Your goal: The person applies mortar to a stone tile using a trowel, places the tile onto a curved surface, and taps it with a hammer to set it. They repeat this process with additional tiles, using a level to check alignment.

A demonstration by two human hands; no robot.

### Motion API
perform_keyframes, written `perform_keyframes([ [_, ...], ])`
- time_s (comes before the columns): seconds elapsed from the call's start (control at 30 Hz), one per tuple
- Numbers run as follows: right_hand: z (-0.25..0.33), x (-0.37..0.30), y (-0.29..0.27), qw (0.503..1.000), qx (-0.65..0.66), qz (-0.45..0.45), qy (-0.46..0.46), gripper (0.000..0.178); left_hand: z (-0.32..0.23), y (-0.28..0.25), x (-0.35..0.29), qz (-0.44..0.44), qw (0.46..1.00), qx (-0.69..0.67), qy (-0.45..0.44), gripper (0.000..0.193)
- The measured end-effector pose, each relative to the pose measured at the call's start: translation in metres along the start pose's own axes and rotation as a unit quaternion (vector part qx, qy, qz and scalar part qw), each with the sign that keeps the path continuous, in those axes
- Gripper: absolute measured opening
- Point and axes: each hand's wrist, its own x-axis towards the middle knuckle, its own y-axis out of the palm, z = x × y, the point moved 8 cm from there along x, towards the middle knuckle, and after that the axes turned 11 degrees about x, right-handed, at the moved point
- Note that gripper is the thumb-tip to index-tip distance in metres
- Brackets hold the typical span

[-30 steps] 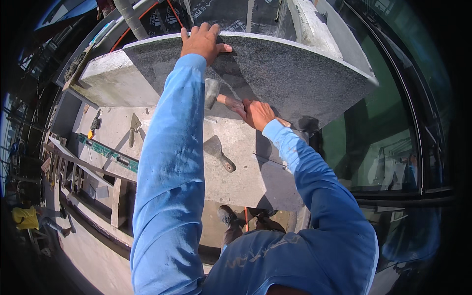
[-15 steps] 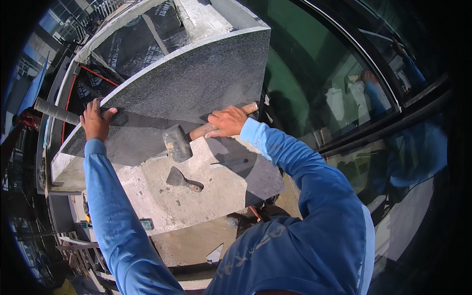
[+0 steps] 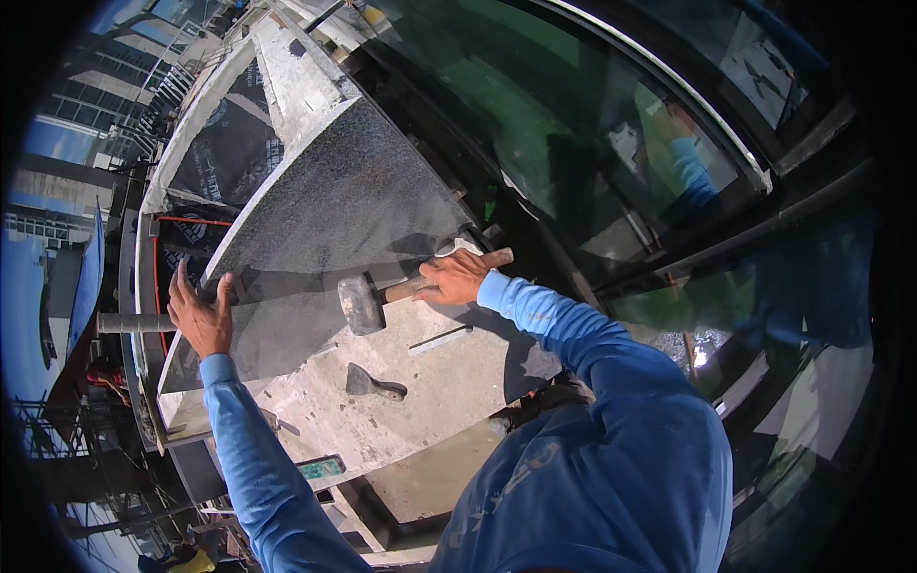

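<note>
My right hand point(image 3: 454, 277) was closed around the mallet point(image 3: 405, 289) by its wooden handle, the grey head turned left, in front of the stone slab point(image 3: 325, 215). My left hand point(image 3: 202, 317) was held wide, fingers spread, at the slab's left end — from here I could not tell whether it touched. Nearer, on the pale ledge point(image 3: 444, 390), lay a scraper point(image 3: 363, 382) and, farther right, a thin bar point(image 3: 440, 341); a green level point(image 3: 321, 468) showed at the near left — glass point(image 3: 535, 143) filled the far right.

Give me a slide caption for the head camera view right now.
Right hand gripping a wooden-handled mallet, left hand at the edge of a grey stone slab, a scraper lying nearby.
</note>
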Motion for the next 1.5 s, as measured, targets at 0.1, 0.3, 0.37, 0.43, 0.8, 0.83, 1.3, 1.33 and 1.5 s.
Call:
perform_keyframes([
  [0.1, -0.013, 0.000, -0.044, 0.989, -0.003, -0.107, -0.105, 0.066, -0.125, -0.028, 0.032, -0.116, 0.985, -0.021, 0.128, 0.085],
  [0.3, -0.026, 0.044, -0.076, 0.990, 0.024, -0.108, -0.092, 0.055, -0.147, -0.029, 0.052, 0.035, 0.998, -0.024, 0.041, 0.083],
  [0.37, -0.027, 0.044, -0.071, 0.988, 0.093, -0.103, -0.072, 0.056, -0.143, -0.027, 0.052, 0.031, 0.998, -0.025, 0.058, 0.084],
  [0.43, -0.028, 0.040, -0.063, 0.976, 0.182, -0.093, -0.070, 0.057, -0.139, -0.022, 0.051, 0.041, 0.997, -0.024, 0.057, 0.082],
  [0.8, -0.024, 0.032, -0.079, 0.971, 0.122, -0.150, -0.138, 0.059, -0.137, -0.024, 0.048, 0.020, 0.998, -0.024, 0.060, 0.084],
  [0.83, -0.023, 0.033, -0.078, 0.976, 0.093, -0.136, -0.144, 0.058, -0.135, -0.022, 0.048, 0.023, 0.998, -0.017, 0.053, 0.085],
  [1.3, -0.050, 0.041, 0.000, 0.984, 0.169, -0.046, 0.028, 0.073, -0.126, -0.002, 0.040, 0.064, 0.997, 0.025, 0.029, 0.090],
  [1.33, -0.043, 0.035, 0.004, 0.983, 0.170, -0.057, 0.032, 0.070, -0.126, -0.003, 0.040, 0.035, 0.998, 0.024, 0.036, 0.090],
  [1.5, -0.030, 0.023, -0.017, 0.971, 0.072, -0.206, -0.103, 0.065, -0.117, 0.007, 0.040, 0.036, 0.998, 0.028, 0.037, 0.091],
])
